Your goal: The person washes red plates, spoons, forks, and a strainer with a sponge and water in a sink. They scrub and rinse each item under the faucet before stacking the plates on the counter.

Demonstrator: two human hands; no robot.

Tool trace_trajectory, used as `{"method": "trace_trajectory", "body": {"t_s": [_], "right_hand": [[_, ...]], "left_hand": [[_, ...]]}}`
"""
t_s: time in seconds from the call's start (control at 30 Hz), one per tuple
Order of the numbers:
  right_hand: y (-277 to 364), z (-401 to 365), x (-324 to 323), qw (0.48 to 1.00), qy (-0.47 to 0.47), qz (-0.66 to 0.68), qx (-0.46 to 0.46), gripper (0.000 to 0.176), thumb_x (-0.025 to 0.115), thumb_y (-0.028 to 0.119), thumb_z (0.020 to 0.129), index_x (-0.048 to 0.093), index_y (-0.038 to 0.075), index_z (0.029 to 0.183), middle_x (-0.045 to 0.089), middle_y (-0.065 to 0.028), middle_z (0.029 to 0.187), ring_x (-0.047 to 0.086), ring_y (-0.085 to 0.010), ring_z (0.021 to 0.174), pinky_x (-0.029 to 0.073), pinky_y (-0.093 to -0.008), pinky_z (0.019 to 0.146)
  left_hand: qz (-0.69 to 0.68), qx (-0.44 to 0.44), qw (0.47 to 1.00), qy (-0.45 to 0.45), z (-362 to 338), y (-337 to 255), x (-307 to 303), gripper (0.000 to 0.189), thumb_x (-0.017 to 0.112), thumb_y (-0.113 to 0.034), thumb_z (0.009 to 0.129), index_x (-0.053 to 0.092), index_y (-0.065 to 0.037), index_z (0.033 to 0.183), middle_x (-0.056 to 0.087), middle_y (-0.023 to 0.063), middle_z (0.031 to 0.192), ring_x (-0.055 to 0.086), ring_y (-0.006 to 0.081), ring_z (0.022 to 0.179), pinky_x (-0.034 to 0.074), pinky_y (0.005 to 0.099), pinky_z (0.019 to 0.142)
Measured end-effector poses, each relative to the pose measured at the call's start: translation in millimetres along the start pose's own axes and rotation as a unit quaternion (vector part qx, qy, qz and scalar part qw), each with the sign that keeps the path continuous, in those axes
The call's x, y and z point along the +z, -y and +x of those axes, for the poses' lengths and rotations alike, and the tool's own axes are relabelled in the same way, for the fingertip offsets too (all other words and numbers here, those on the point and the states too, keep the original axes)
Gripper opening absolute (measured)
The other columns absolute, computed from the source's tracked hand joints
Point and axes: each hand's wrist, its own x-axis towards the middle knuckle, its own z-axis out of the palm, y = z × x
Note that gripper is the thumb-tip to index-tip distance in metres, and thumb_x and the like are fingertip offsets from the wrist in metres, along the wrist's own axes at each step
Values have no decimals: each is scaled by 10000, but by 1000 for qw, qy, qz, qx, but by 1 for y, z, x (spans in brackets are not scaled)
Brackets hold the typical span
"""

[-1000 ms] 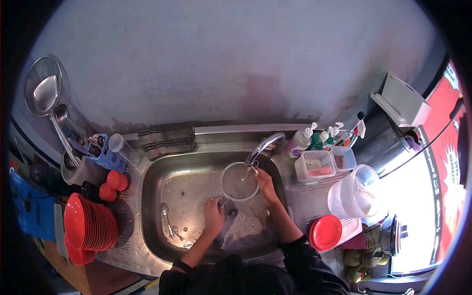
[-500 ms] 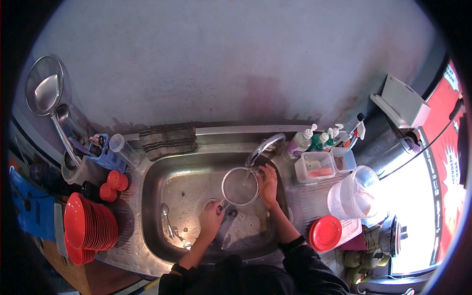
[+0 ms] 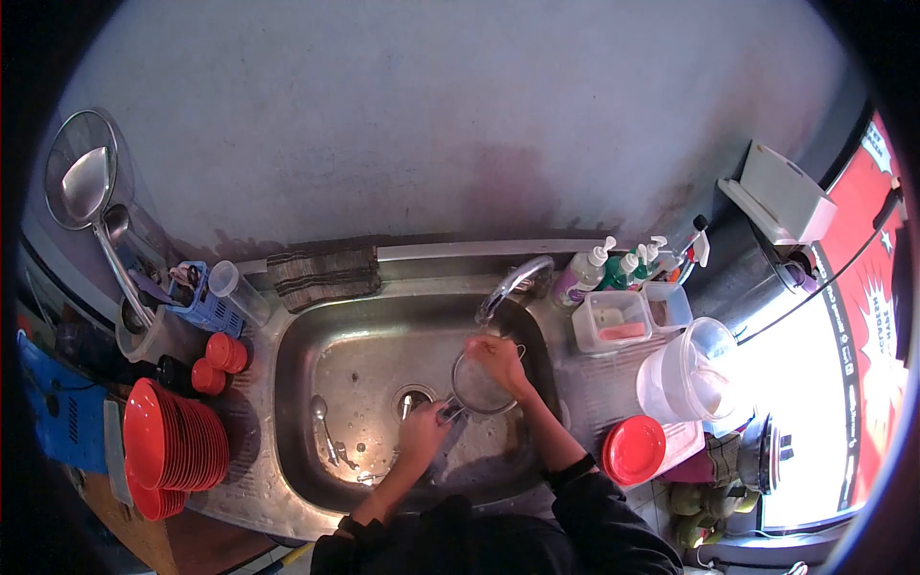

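Note:
In the sink, my left hand [image 3: 422, 436] is closed around the handle of a round wire-mesh strainer [image 3: 484, 391]. The strainer's hoop is tilted beneath the tap [image 3: 513, 283]. My right hand [image 3: 500, 364] lies across the upper part of the mesh, fingers stretched toward the tap spout, and hides part of the rim. Left of my hands, a spoon [image 3: 321, 412] and small metal pieces [image 3: 355, 455] rest on the floor of the steel sink [image 3: 359, 335]. The drain [image 3: 412, 398] shows just above my left hand.
Stacked red plates [image 3: 182, 436] and red cups [image 3: 225, 355] stand left of the sink, near a blue basket [image 3: 206, 307]. On the right are pump bottles [image 3: 585, 273], clear tubs [image 3: 609, 321], a clear bucket [image 3: 685, 374] and red dishes [image 3: 634, 450]. A dark cloth [image 3: 324, 276] hangs behind.
The strainer has moved down and slightly right, held by my left hand. My right hand has shifted left from beside the rim to over the mesh. The drain is now more visible.

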Motion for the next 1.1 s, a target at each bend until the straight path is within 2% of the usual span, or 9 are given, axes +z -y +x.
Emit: {"method": "trace_trajectory", "body": {"t_s": [0.07,0.2,0.3,0.37,0.5,0.57,0.7,0.77,1.1], "right_hand": [[-4,3,0,928,-44,370,-13,204,510,141,755,549,-14,882,576,-74,826,546,-131,734,431,-259,633],[6,6,-11,971,15,237,-36,223,491,102,747,533,-76,875,556,-78,905,536,-137,804,410,-221,737],[9,3,-8,950,76,285,104,217,471,46,721,544,-33,910,564,-86,900,541,-134,792,415,-233,719],[4,0,-9,983,75,-96,-141,287,481,-3,666,549,32,943,570,-91,900,563,-200,779,436,-291,670],[21,-12,-8,979,141,-134,-59,402,445,-44,596,541,66,971,538,-90,971,525,-216,879,415,-318,727],[10,-12,-11,926,16,-321,-197,410,423,-19,601,532,74,985,519,-69,1015,483,-222,954,371,-327,793],[-17,-20,0,984,100,-21,-148,441,413,18,612,495,100,1037,474,-41,1089,403,-210,1050,330,-352,825],[18,-27,-11,868,80,-432,-230,474,423,56,630,433,108,1102,418,-21,1152,342,-199,1103,309,-382,840],[2,-27,-16,851,33,-498,-165,466,378,153,692,374,131,1157,353,-7,1211,267,-173,1155,182,-409,917]], "left_hand": [[-4,-4,1000,6,2,-2,-1,307,637,-125,572,550,-70,861,508,80,637,518,220,589,412,324,534],[-7,-3,1000,-9,7,-8,-5,304,642,-146,579,548,-70,858,511,76,657,519,219,607,411,324,539],[-8,-6,1000,-3,8,-9,-6,296,642,-154,584,547,-69,852,513,70,668,518,216,616,410,323,542],[3,25,1000,-1,9,-7,-4,279,622,-151,604,543,-62,856,516,73,679,520,227,619,409,329,548],[-2,19,1000,7,11,-7,-2,277,637,-152,589,550,-77,841,511,58,657,514,210,614,410,320,540],[-8,33,999,0,11,-7,-3,275,634,-152,590,551,-79,842,506,56,650,512,210,611,409,322,537],[9,34,999,6,14,-12,-6,278,629,-151,592,551,-77,849,510,58,661,513,216,613,412,322,540],[14,35,999,3,13,-12,-6,285,624,-147,591,550,-78,857,511,59,667,515,223,620,415,323,546],[20,39,999,21,12,-16,-9,327,619,-134,588,543,-91,903,521,60,690,527,223,648,421,321,564]]}}
